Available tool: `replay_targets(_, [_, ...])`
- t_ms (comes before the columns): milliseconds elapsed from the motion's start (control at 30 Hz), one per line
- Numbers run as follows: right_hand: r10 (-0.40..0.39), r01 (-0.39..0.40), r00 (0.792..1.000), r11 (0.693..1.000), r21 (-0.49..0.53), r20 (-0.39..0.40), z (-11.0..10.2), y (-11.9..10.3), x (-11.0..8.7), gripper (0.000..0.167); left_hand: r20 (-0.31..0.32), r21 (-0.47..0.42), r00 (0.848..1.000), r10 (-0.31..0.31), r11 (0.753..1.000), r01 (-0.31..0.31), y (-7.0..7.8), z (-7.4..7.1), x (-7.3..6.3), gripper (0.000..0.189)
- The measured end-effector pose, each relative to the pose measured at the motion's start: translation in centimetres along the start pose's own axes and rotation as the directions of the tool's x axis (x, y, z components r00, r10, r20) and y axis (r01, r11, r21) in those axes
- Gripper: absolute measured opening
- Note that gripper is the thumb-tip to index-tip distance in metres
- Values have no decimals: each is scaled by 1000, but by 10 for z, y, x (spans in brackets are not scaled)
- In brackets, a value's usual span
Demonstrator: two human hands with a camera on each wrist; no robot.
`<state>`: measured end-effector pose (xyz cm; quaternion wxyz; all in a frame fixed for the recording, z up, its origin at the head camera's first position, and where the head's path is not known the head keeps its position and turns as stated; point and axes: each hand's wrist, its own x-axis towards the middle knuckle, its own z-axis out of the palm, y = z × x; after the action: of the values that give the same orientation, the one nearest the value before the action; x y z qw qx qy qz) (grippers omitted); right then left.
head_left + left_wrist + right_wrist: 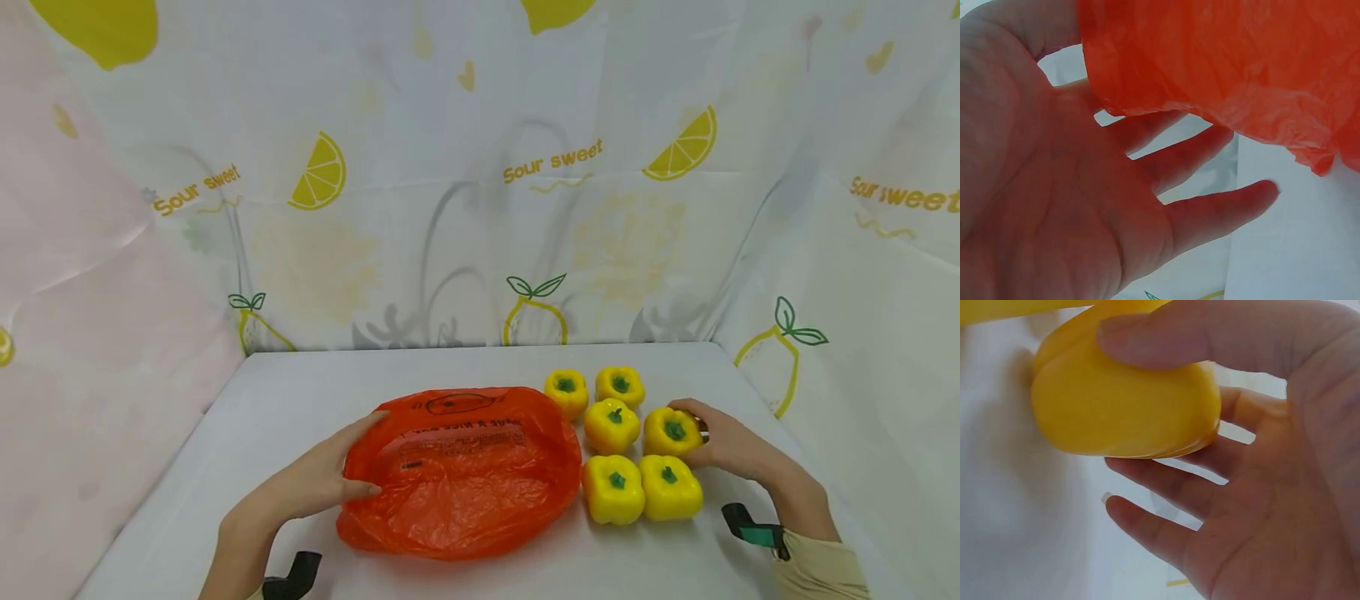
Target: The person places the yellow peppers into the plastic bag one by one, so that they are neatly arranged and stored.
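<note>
An orange-red plastic bag [457, 475] with dark printing lies spread on the white table. At its left side is my left hand [322, 471], fingers and thumb spread along the edge; the left wrist view shows the fingers [1222, 215] mostly straight beside the bag [1210, 56]. My right hand [731, 442] grips a yellow bell pepper [670, 431] with a green stem, from its right side. Close up, the thumb [1154, 340] lies across the pepper [1122, 409] and some fingers reach behind it. Several more peppers [612, 425] stand stem-up between bag and right hand.
The white table [300, 392] meets a lemon-printed cloth [465, 250] at the back, with more cloth at both sides. Two peppers stand farthest back, a yellow pepper [566, 392] close to the bag's right edge and another pepper [620, 387] beside it.
</note>
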<state>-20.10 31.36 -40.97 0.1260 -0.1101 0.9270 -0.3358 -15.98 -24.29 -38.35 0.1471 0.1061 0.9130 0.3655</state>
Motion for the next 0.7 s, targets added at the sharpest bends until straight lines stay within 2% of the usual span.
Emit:
replay_targets(100, [0,-1,998,1000,-16,-57,-2,-2,-2,84,6,-9,999,36,999,-36,-1,-1,-1,96])
replay_targets(367, [-17,12,982,1000,-28,-188,-10,-19,-14,81,17,-28,998,67,997,-66,0,-1,1,99])
replay_targets(533, [-58,50,970,998,-37,-238,-13,-35,-18,78,10,-44,997,75,996,-74,-1,1,3,101])
replay_targets(700, [-119,106,956,992,-62,-268,-12,-52,-16,77,1,-24,997,78,997,-78,-2,2,5,101])
